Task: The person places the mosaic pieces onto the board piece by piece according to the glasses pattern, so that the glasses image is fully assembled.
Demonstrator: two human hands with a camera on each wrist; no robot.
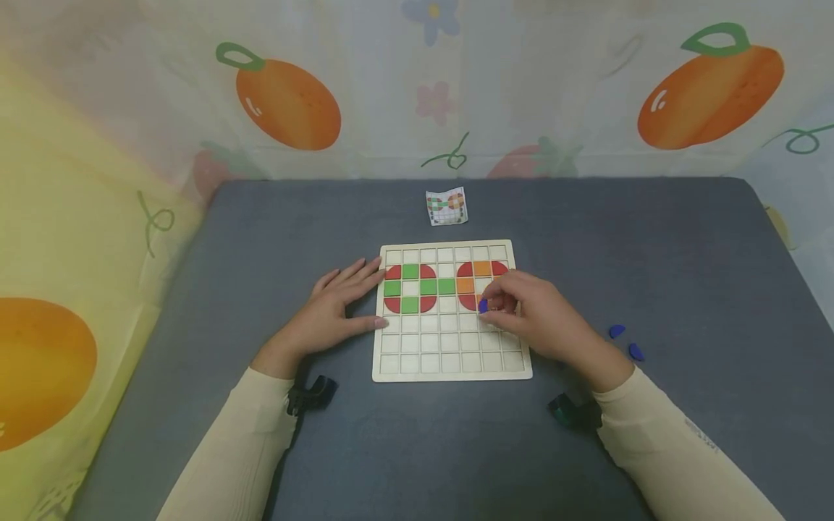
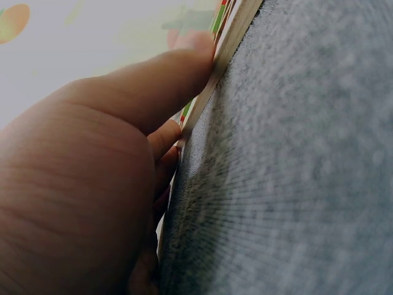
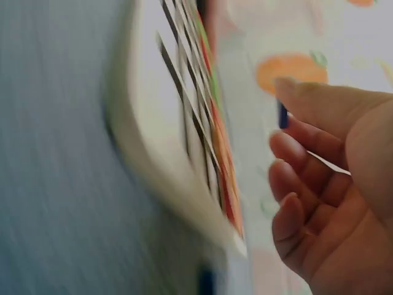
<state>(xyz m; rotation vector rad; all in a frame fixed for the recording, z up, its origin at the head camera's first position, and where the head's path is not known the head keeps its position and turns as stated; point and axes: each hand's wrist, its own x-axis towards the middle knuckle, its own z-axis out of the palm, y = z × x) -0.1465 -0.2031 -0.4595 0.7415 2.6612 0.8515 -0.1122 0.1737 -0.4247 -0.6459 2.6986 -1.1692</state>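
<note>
A pale wooden grid board (image 1: 452, 378) lies on the grey table. At its left edge is my left hand (image 1: 335, 307), fingers spread and straight, the thumb touching the rim; the left wrist view shows this thumb (image 2: 159, 83) against the board's side. Between thumb and fingertips my right hand (image 1: 544, 315) pinches a small blue tile (image 1: 483, 306) over the board's right part, and this tile (image 3: 282, 114) shows edge-on in the right wrist view. Red quarter-round tiles (image 1: 427, 305) and green square tiles (image 1: 410, 271) fill cells at left. Orange square tiles (image 1: 481, 268) sit among red ones at right, partly hidden by my hand.
Two blue tiles, one (image 1: 617, 331) farther back and one (image 1: 635, 352) nearer, lie on the table (image 1: 704, 289) right of the board. Behind the board lies a small printed card (image 1: 447, 207) with a coloured grid pattern. A fruit-printed curtain (image 1: 495, 87) hangs behind the table.
</note>
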